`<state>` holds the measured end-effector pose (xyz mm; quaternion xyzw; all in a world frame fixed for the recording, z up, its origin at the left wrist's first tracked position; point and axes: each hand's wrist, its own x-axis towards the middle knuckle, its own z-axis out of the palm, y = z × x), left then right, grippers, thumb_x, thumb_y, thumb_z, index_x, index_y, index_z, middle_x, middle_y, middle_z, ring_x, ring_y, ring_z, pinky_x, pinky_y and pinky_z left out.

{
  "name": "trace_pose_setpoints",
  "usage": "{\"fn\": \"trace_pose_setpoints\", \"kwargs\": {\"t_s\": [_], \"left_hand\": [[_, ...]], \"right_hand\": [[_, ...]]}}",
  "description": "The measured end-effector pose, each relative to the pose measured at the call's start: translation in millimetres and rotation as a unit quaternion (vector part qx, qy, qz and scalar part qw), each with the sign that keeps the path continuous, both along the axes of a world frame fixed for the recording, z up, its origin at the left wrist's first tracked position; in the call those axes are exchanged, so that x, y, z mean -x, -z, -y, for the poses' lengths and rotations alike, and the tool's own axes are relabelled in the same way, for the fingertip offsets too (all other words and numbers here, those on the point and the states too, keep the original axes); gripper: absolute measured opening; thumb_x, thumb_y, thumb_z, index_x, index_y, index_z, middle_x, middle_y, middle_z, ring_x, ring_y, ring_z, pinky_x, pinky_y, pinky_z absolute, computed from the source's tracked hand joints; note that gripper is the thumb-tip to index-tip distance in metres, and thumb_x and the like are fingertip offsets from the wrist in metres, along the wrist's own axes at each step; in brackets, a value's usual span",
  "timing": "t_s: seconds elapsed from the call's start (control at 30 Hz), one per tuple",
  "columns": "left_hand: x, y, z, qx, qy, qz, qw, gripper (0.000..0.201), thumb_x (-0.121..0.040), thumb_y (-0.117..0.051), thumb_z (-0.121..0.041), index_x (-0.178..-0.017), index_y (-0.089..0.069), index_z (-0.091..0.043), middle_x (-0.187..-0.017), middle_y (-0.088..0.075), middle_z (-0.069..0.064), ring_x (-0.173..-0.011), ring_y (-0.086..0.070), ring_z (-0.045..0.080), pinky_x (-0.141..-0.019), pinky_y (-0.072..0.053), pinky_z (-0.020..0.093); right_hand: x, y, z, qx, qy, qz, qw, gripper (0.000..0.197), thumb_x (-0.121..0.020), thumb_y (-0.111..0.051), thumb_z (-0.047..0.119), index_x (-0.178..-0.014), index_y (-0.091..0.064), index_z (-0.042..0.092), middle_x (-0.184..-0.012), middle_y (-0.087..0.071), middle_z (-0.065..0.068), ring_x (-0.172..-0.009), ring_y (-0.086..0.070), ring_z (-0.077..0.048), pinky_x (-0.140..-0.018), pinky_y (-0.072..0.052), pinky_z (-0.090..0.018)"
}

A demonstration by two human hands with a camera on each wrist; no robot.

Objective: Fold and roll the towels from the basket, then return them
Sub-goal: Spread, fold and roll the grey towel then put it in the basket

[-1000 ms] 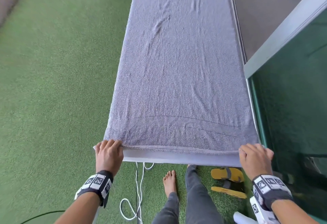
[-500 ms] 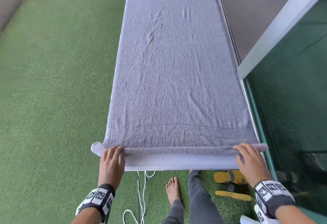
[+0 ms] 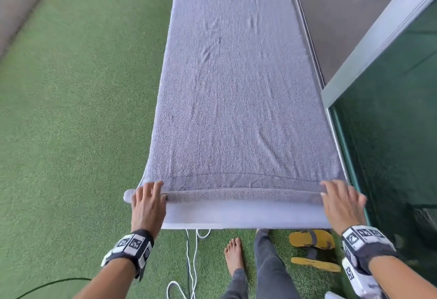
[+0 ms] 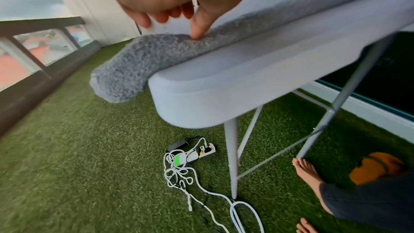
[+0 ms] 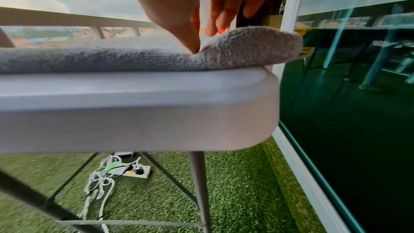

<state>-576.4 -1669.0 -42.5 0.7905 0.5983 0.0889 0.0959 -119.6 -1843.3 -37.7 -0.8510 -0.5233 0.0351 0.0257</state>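
Grey towel (image 3: pixel 236 90) lies lengthwise along the table (image 3: pixel 241 216), running straight away from both hands. Left hand (image 3: pixel 147 204) and right hand (image 3: pixel 341 201), fingers spread, press its thin near-edge roll, one at each end.

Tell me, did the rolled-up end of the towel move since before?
Yes. The rolled end has moved away from the table's near edge, leaving a wider strip of bare tabletop showing.
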Motion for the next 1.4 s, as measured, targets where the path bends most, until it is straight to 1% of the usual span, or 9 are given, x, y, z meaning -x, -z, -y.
{"fn": "trace_pose_setpoints", "kwargs": {"t_s": [0.1, 0.3, 0.5, 0.67, 0.87, 1.0, 1.13, 1.23, 1.4], "left_hand": [[-9.7, 8.3, 8.2, -0.037, 0.049, 0.068, 0.996, 0.021, -0.075, -0.037, 0.0, -0.088, -0.043, -0.016, -0.081, -0.048, 0.004, -0.076, -0.032, 0.013, -0.067, -0.045, 0.038], [-12.6, 5.8, 9.9, -0.045, 0.057, 0.11, 0.991, 0.035, -0.062, -0.063, 0.02, -0.089, -0.061, -0.002, -0.085, -0.062, 0.012, -0.083, -0.039, 0.016, -0.074, -0.028, 0.022], [-8.4, -6.0, -6.4, 0.029, 0.069, 0.029, 0.997, 0.016, -0.086, -0.045, -0.018, -0.073, -0.054, -0.019, -0.065, -0.059, -0.007, -0.057, -0.052, 0.016, -0.065, -0.046, 0.035], [-10.6, -10.1, -15.2, 0.012, 0.01, -0.018, 1.0, 0.01, -0.082, -0.053, -0.014, -0.091, -0.049, -0.016, -0.081, -0.047, -0.002, -0.072, -0.04, 0.017, -0.074, -0.039, 0.036], [-10.7, 2.2, -1.9, 0.005, 0.14, 0.048, 0.989, 0.014, -0.082, -0.058, -0.015, -0.094, -0.058, -0.008, -0.09, -0.058, 0.001, -0.08, -0.048, 0.014, -0.075, -0.047, 0.026], [-15.3, -4.5, -8.1, 0.026, 0.131, 0.049, 0.99, 0.032, -0.06, -0.078, 0.011, -0.085, -0.066, -0.005, -0.08, -0.066, 0.003, -0.068, -0.058, 0.016, -0.067, -0.051, 0.027], [-13.8, -1.7, -17.6, 0.045, 0.12, 0.015, 0.992, 0.019, -0.08, -0.064, -0.006, -0.079, -0.055, -0.022, -0.07, -0.061, -0.005, -0.06, -0.046, 0.009, -0.063, -0.051, 0.032], [-15.0, -5.1, -21.3, 0.02, 0.061, -0.024, 0.998, 0.021, -0.082, -0.057, -0.005, -0.099, -0.053, -0.017, -0.086, -0.058, 0.0, -0.074, -0.047, 0.016, -0.072, -0.046, 0.036], [-14.2, 4.6, 4.1, 0.003, 0.109, -0.01, 0.994, 0.035, -0.08, -0.042, 0.002, -0.111, -0.055, -0.008, -0.099, -0.062, 0.007, -0.087, -0.053, 0.02, -0.079, -0.053, 0.039]], "right_hand": [[14.9, -5.8, -2.8, -0.008, -0.017, -0.047, 0.999, 0.015, -0.08, -0.064, 0.008, -0.093, -0.061, 0.015, -0.092, -0.058, -0.003, -0.081, -0.048, -0.021, -0.074, -0.031, -0.032], [13.4, 15.1, 10.2, 0.013, -0.049, -0.098, 0.994, 0.042, -0.068, -0.072, 0.0, -0.105, -0.061, 0.017, -0.108, -0.058, 0.0, -0.098, -0.057, -0.022, -0.087, -0.05, -0.045], [2.1, 0.0, -6.2, 0.017, -0.045, -0.085, 0.995, 0.016, -0.079, -0.063, 0.005, -0.082, -0.068, 0.02, -0.083, -0.069, 0.002, -0.078, -0.06, -0.021, -0.078, -0.039, -0.037], [-2.7, -8.1, -15.3, -0.007, -0.034, -0.028, 0.999, 0.024, -0.074, -0.067, 0.005, -0.09, -0.058, 0.019, -0.088, -0.057, -0.001, -0.081, -0.054, -0.026, -0.074, -0.034, -0.039], [5.1, 5.3, -13.0, 0.042, -0.085, -0.061, 0.994, 0.047, -0.063, -0.075, 0.006, -0.107, -0.062, 0.017, -0.105, -0.059, -0.002, -0.093, -0.059, -0.025, -0.082, -0.05, -0.044], [-1.8, 3.3, -20.1, 0.027, -0.061, -0.097, 0.993, 0.031, -0.072, -0.067, 0.002, -0.101, -0.071, 0.013, -0.101, -0.069, -0.003, -0.093, -0.062, -0.025, -0.087, -0.048, -0.042], [-1.1, -12.5, -26.8, 0.064, -0.075, -0.059, 0.993, 0.03, -0.081, -0.035, 0.033, -0.073, -0.063, 0.025, -0.073, -0.066, 0.009, -0.073, -0.06, -0.018, -0.077, -0.036, -0.036], [-4.0, -16.6, -27.7, 0.028, -0.039, -0.048, 0.998, 0.014, -0.083, -0.06, 0.02, -0.096, -0.062, 0.021, -0.09, -0.063, 0.003, -0.081, -0.06, -0.02, -0.08, -0.044, -0.041], [7.5, -8.1, -24.7, 0.03, -0.104, -0.066, 0.992, 0.04, -0.057, -0.076, 0.0, -0.084, -0.055, 0.021, -0.083, -0.048, 0.005, -0.074, -0.051, -0.018, -0.064, -0.045, -0.031]]}}
